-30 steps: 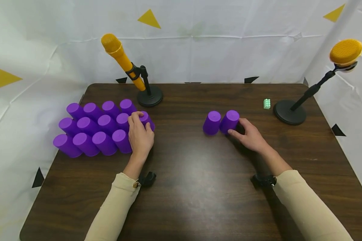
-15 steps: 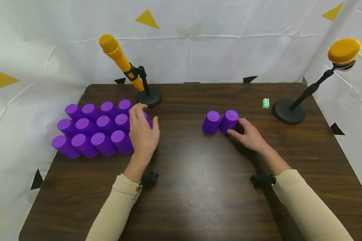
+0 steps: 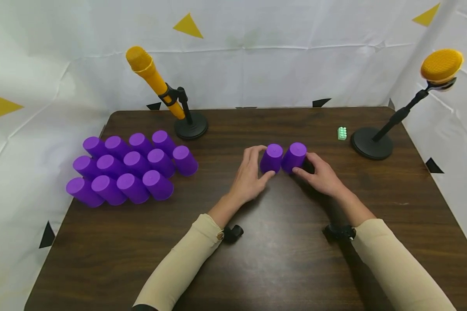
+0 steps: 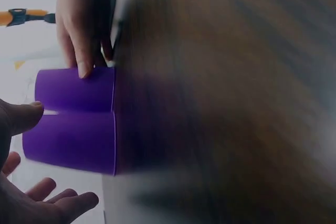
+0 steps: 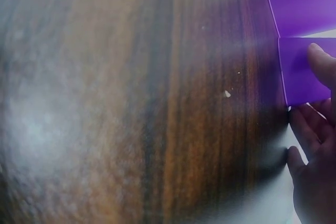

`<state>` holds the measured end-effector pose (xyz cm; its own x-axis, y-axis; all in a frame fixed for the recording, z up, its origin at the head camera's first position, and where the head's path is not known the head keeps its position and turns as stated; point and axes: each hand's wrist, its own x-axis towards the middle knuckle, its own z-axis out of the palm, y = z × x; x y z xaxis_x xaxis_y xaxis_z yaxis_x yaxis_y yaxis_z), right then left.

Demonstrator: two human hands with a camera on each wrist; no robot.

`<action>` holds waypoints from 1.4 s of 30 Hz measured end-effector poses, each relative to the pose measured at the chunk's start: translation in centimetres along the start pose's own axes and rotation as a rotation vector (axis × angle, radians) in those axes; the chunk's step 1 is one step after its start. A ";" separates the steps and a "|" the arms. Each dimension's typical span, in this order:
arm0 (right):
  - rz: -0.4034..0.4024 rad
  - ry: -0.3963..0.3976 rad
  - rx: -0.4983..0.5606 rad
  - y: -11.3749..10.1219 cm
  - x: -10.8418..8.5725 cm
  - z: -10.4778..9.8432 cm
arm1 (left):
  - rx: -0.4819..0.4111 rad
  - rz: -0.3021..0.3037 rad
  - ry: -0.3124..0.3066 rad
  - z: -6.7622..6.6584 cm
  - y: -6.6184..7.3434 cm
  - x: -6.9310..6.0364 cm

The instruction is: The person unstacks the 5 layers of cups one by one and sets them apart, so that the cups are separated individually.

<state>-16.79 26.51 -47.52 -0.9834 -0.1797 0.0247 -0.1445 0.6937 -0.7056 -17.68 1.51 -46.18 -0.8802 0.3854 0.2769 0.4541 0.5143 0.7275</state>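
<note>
Two purple cups stand upside down side by side near the middle of the table: a left cup (image 3: 271, 158) and a right cup (image 3: 294, 158). My left hand (image 3: 248, 177) is around the left cup, thumb in front and fingers behind. In the left wrist view its fingers (image 4: 79, 205) are spread and apart from that cup (image 4: 71, 142). With thumb and fingers on either side, my right hand (image 3: 322, 176) holds the right cup; its thumb (image 5: 321, 61) lies on the cup wall (image 5: 299, 72) in the right wrist view.
Several more upside-down purple cups (image 3: 133, 188) stand in rows on the left of the dark wooden table (image 3: 280, 259). Behind them is a yellow microphone (image 3: 154, 80) on a black stand. At right stand a second yellow microphone (image 3: 441, 65) and a small green brick (image 3: 342, 133).
My left hand has left the cup at the right end of the grouped rows and moved right to the left cup of the pair. My right hand stays at its cup.
</note>
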 end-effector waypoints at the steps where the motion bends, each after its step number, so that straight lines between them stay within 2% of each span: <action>1: 0.002 -0.001 0.001 0.0 0.0 0.0 | -0.002 0.007 -0.002 0.4 0.1 0.3; 5: 0.011 -0.006 0.002 0.0 -0.1 0.1 | 0.011 0.032 0.006 1.3 0.5 1.1; 10: 0.013 -0.008 0.001 0.0 -0.1 0.2 | 0.005 0.038 0.037 1.9 0.3 1.4; 14: 0.010 0.000 0.003 0.0 -0.1 0.2 | -0.005 0.058 0.067 1.9 -0.2 1.4; 18: 0.013 -0.002 -0.006 0.1 -0.2 0.3 | -0.023 0.080 0.068 1.3 -0.7 0.8; 21: 0.010 -0.010 -0.014 0.2 -0.2 0.3 | -0.049 0.073 0.069 0.1 -1.1 -0.3; 25: 0.007 -0.019 -0.012 0.2 -0.1 0.3 | -0.042 0.039 0.099 -2.6 -1.6 -2.5; 31: 0.015 -0.030 -0.003 0.0 -0.1 0.1 | 0.027 -0.006 0.230 -7.8 -2.9 -6.6; 34: 0.026 -0.037 -0.006 0.0 -0.2 0.0 | 0.061 -0.031 0.302 -9.9 -3.6 -8.5; 38: 0.038 -0.042 -0.008 -0.1 -0.2 0.1 | 0.093 -0.065 0.376 -11.4 -4.6 -10.2; 42: 0.029 -0.033 -0.011 -0.1 -0.1 0.2 | 0.107 -0.092 0.403 -12.0 -5.3 -11.0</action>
<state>-16.67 26.32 -47.56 -0.9831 -0.1819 -0.0192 -0.1172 0.7067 -0.6977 -12.06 -14.67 -45.53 -0.8914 0.0149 0.4529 0.3646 0.6171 0.6973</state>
